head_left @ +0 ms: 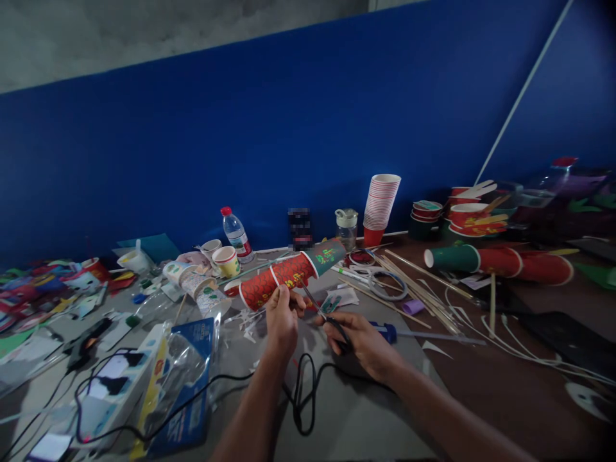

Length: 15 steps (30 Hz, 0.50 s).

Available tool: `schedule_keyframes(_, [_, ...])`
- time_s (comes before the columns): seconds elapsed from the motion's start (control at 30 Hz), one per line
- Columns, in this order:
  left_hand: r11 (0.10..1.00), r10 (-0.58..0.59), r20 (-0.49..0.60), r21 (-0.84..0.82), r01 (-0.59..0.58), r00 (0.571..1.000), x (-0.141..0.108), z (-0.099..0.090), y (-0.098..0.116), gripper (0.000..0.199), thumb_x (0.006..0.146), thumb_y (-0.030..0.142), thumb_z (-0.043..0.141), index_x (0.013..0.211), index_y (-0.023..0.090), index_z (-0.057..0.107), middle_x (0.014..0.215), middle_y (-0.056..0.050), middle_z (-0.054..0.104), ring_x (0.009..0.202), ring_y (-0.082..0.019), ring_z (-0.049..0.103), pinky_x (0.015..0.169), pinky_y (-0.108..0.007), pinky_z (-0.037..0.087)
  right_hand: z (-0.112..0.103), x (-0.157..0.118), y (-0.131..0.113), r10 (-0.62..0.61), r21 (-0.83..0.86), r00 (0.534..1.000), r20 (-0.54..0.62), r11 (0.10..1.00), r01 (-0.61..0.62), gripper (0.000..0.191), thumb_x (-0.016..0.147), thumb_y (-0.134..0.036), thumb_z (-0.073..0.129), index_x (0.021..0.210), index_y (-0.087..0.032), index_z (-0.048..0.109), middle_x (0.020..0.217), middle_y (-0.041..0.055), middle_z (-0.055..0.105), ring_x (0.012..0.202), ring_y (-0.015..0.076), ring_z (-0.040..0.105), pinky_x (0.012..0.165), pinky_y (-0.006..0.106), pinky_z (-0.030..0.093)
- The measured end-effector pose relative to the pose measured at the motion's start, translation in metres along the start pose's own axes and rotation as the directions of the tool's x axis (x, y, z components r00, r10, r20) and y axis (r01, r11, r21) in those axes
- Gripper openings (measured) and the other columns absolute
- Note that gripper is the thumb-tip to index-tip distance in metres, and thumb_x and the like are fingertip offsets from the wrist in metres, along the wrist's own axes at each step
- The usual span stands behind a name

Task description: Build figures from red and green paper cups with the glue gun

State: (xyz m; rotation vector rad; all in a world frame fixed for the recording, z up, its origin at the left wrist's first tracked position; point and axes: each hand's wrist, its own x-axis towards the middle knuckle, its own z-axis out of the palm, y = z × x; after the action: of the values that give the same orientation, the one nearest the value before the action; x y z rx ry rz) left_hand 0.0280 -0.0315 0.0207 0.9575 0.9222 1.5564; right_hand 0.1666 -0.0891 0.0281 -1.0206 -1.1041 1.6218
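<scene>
A row of joined paper cups [291,273], two red and one green at the far end, lies tilted in front of me. My left hand [283,317] is closed at its lower side, thumb raised against the red wall. My right hand [359,337] is closed on a pair of scissors [341,328] with dark handles. The blades point up and left, with their tips close to the middle red cup; whether they touch it I cannot tell. My left fingertips are partly hidden.
A power strip [122,385] and blue packaging card [187,385] lie at left. A black cable [308,410] loops in front. Behind stand a water bottle [237,236], a glass jar [346,226] and stacked cups [381,205]. Wooden sticks [409,282] and another joined cup row [500,264] lie right.
</scene>
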Motion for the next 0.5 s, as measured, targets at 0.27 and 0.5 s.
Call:
schedule_keyframes(0.27, [0.998, -0.005, -0.046, -0.070, 0.002, 0.999, 0.0019, 0.0011, -0.0038, 0.040, 0.078, 0.049, 0.061, 0.055, 0.017, 0.049, 0.047, 0.003, 0.050, 0.040, -0.006, 0.038, 0.043, -0.021, 0.030, 0.0012, 0.0001, 0.0076, 0.057, 0.175, 0.998, -0.016, 0.983, -0.054, 0.041, 0.059, -0.050, 0.076, 0.077, -0.015, 0.065, 0.046, -0.0056, 0.049, 0.044, 0.0060, 0.035, 0.046, 0.022, 0.017])
schedule_keyframes(0.5, [0.995, -0.020, -0.039, -0.098, 0.016, 0.999, 0.0001, 0.0020, -0.0043, 0.040, 0.077, 0.049, 0.063, 0.059, 0.018, 0.046, 0.047, 0.005, 0.048, 0.041, -0.006, 0.038, 0.048, -0.022, 0.037, 0.0040, -0.0014, 0.0101, 0.126, 0.351, 0.992, 0.030, 0.927, -0.128, 0.044, 0.056, -0.053, 0.080, 0.076, -0.017, 0.065, 0.046, -0.0069, 0.048, 0.044, 0.0054, 0.033, 0.043, 0.019, 0.021])
